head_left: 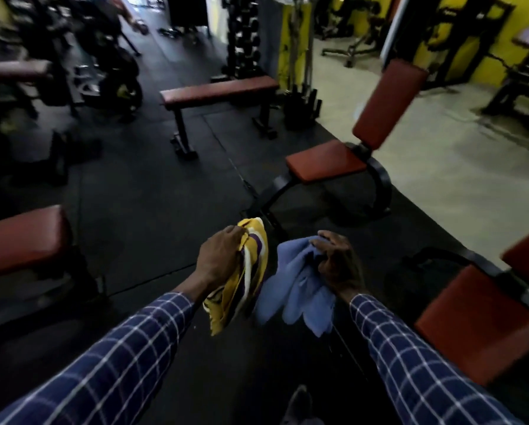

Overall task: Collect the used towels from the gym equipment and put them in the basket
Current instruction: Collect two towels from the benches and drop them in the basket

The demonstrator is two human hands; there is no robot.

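My left hand (218,256) is closed round the bunched top of a yellow towel (251,271) with purple and white stripes, which hangs from my fist. My right hand (338,262) grips a blue towel (297,289), fingers curled over its gathered upper edge, the rest drooping below. The towels hang just beside each other, the yellow at 9 o'clock of the blue. Both arms reach forward in blue checked sleeves (119,351), hands about level.

Beneath them is black rubber flooring (134,185). A red flat bench (220,92) stands at 12 o'clock, a red seat with an upright back (330,161) at 1 o'clock, another red bench (21,237) at 9 o'clock and a red seat (478,323) at 3 o'clock. Pale flooring (456,167) and a yellow wall (496,41) lie towards 2 o'clock.
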